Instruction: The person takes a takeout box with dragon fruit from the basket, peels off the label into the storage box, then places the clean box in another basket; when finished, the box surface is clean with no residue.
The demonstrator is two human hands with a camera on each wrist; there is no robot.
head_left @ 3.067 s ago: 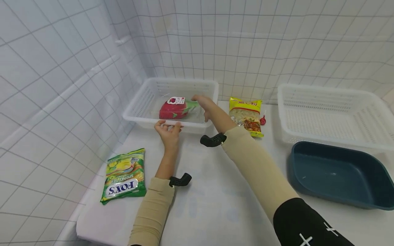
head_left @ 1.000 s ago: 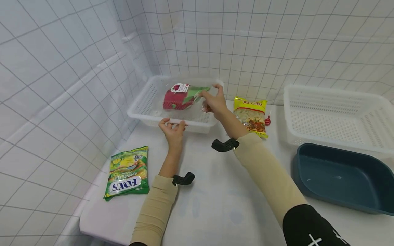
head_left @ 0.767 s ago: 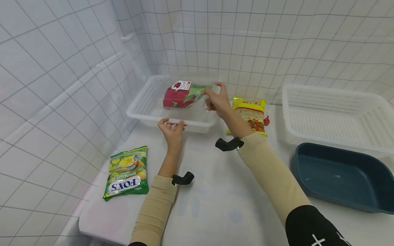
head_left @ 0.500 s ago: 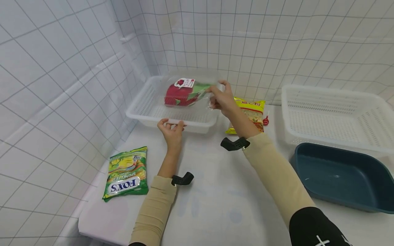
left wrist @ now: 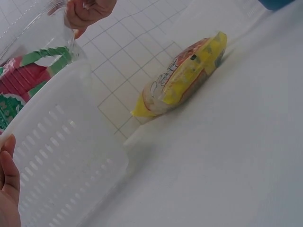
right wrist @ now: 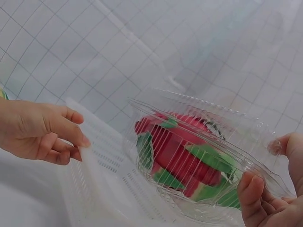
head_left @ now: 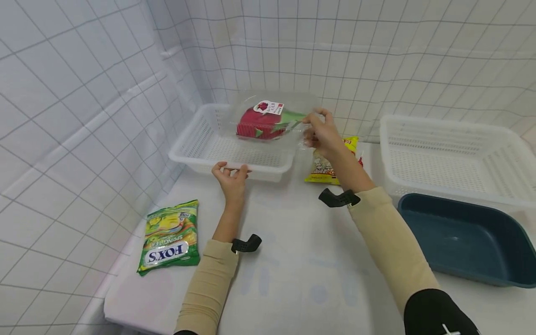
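A clear plastic clamshell box with a red and green dragon fruit inside hangs above the white basket at the back left. My right hand pinches the box by its right end, thumb and fingers on either side of the edge in the right wrist view. A white label with red print sits on the lid. My left hand grips the front rim of that basket, its thumb and fingertips at the rim. In the left wrist view only part of the left hand's fingers shows.
A yellow food packet lies right of the basket, partly behind the right forearm. A green FOX'S bag lies at the left. To the right stand a second white basket and a dark blue bin. Gridded cloth walls rise behind and left.
My right hand has taken hold of the clamshell box, lifted it from inside the basket and moved it up and right. My left hand has stayed at the basket rim.
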